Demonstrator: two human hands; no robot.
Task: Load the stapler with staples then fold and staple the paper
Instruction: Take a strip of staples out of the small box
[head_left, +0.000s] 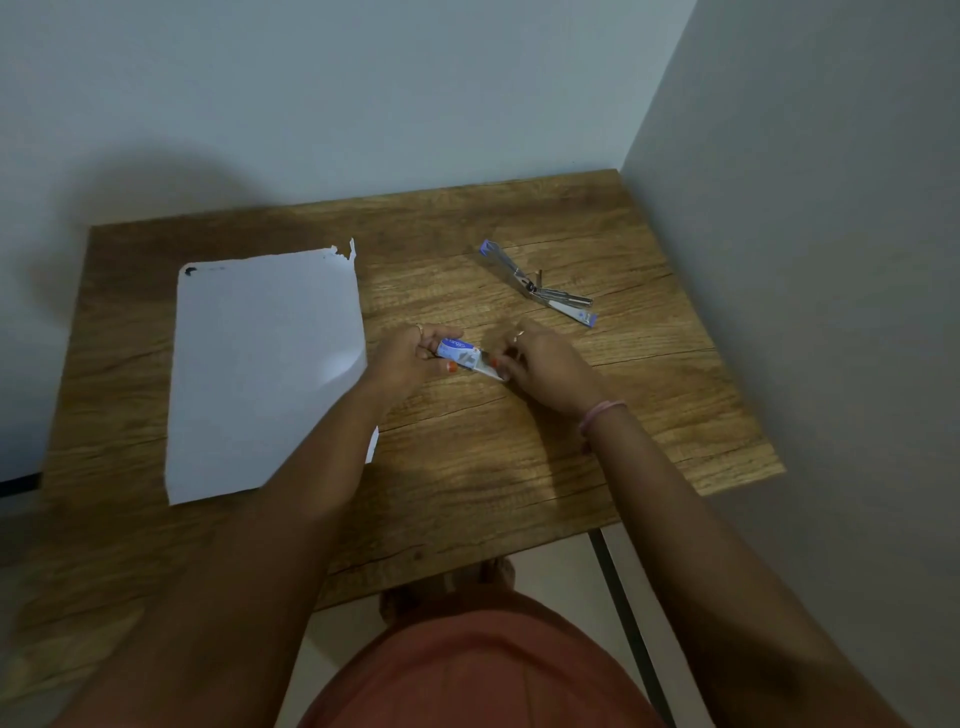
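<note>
Staples come first in this job, and both hands are busy with their small blue box (460, 354) just above the middle of the wooden table (467, 478). Left hand (410, 358) has its fingers curled round the closed end of the box, while the right hand (540, 369) pinches at the pale open end, where an inner tray or flap seems to be sliding out; the detail there is too small to be sure. To do this step well, the box should probably be kept level and the strip drawn out gently, since a thin glued row of staples snaps if bent. Stapler (537, 285) lies well apart toward the far right of the table, swung wide open, its bright metal arms and blue tips spread nearly flat, ready to take a strip. Paper (265, 374) lies flat on the left, a plain white sheet with a ragged far corner and a dark mark at its other far corner, not yet folded. The table top shows coarse brown grain with dark cracks.
</note>
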